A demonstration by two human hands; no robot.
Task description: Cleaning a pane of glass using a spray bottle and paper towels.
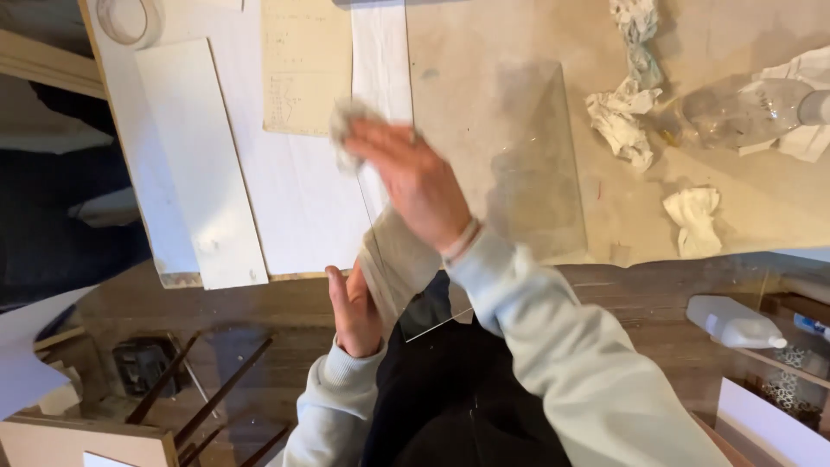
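Near: left hand [353, 307] flat and upright against the near edge of a glass pane [393, 259], fingers straight, bracing it rather than clasping; the pane overhangs the table [761, 207] edge toward the body and its clear lower corner shows over the dark lap. Pale grey sleeves on both arms. Above it, right hand [415, 182] spread, palm down on the pane, pressing a crumpled grey-white rag [347, 121] under the fingertips; not a closed grip, the rag pinned flat between fingers and glass. Judged step: wiping the pane, the stroke at its far end, the left hand steadying. Next move, by judgement, calls for even pressure drawn back along the glass while the left hand holds the overhang from tipping or sliding; the thin edge near the palm wants care. Just right of the hand, a second clear sheet [536, 164] lies flat on the table, smeared. Left of the pane, a white board [203, 164] and a tan sheet of paper [304, 65] with pencil marks. Farther right: used paper wads [618, 117], one more [692, 216] near the table edge, and a clear bottle [739, 112] lying on its side. Far left corner, a tape roll [128, 19]. Below right, off the table, a white bottle [731, 322] on a shelf
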